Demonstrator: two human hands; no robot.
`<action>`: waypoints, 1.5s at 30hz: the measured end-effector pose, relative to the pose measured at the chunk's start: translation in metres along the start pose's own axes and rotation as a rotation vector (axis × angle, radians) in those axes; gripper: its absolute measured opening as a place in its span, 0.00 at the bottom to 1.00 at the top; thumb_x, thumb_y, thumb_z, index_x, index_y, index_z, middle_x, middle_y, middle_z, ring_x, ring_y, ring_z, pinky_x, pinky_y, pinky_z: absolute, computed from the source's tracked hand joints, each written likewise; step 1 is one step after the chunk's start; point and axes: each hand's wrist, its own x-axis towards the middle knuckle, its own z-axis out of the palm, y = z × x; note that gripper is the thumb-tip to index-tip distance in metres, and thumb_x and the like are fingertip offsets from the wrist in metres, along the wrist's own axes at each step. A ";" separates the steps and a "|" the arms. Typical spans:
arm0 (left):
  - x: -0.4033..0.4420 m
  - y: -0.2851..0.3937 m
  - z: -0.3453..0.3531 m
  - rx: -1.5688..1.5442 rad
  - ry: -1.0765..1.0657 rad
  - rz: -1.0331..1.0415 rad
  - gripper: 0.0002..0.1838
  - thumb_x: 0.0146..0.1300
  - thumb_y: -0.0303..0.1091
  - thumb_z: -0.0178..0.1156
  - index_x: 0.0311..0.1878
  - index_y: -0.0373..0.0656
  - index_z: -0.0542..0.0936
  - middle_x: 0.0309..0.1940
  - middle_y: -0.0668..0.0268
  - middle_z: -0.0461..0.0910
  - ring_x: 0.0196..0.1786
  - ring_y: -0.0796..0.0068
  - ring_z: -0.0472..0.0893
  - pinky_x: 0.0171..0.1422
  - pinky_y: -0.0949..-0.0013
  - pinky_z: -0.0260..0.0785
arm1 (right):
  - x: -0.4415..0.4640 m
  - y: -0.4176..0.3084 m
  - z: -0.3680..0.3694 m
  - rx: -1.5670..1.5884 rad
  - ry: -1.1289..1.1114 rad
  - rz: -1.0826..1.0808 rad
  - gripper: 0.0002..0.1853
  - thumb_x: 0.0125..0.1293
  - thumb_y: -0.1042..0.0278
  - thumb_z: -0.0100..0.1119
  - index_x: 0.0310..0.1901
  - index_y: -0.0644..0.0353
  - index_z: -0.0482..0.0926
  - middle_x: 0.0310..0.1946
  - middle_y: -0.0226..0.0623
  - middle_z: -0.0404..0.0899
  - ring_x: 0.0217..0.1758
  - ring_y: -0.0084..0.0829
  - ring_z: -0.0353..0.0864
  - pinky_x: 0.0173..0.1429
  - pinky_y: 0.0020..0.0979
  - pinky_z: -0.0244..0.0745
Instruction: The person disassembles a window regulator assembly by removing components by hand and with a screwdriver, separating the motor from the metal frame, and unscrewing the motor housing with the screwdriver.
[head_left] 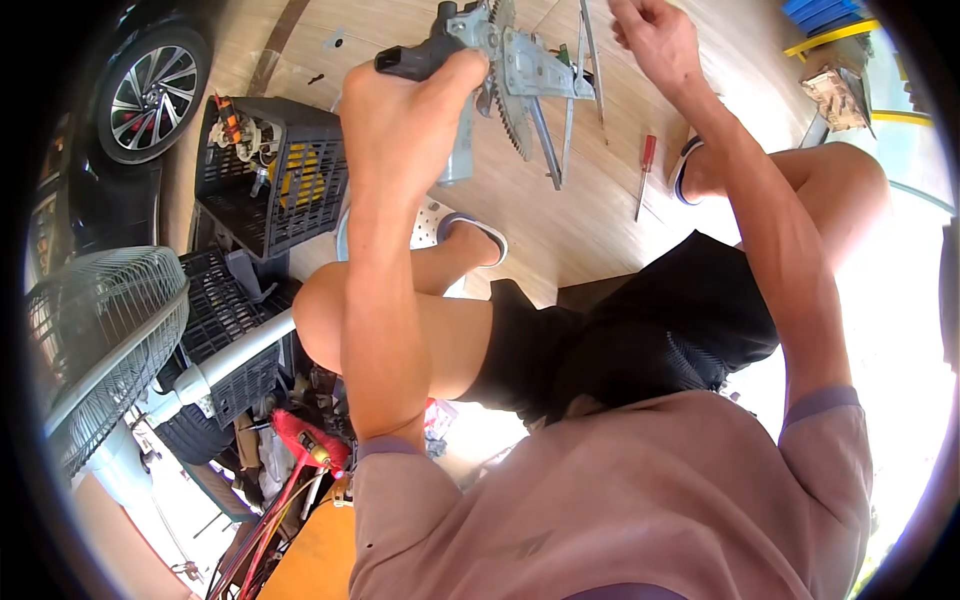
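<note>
The window regulator [537, 66], at twelve o'clock above the floor [565, 205], looks weighty and stiff, its teeth likely greasy; best held by the motor [458, 155], where the left hand [400, 115] is clamped; right hand [660, 45] curled at one o'clock, contents unclear.

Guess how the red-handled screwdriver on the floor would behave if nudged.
The red-handled screwdriver would likely stay stiff, given its straight shaft. On such a smooth-looking floor, it might slide or swivel, perhaps pivoting around its thicker handle.
</note>
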 end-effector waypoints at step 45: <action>0.000 0.011 0.003 0.024 -0.031 -0.034 0.14 0.59 0.34 0.69 0.26 0.32 0.80 0.19 0.77 0.72 0.26 0.84 0.66 0.31 0.71 0.61 | 0.012 -0.088 -0.067 -0.444 -0.535 -0.219 0.12 0.67 0.69 0.62 0.43 0.69 0.86 0.31 0.43 0.87 0.35 0.34 0.88 0.43 0.36 0.84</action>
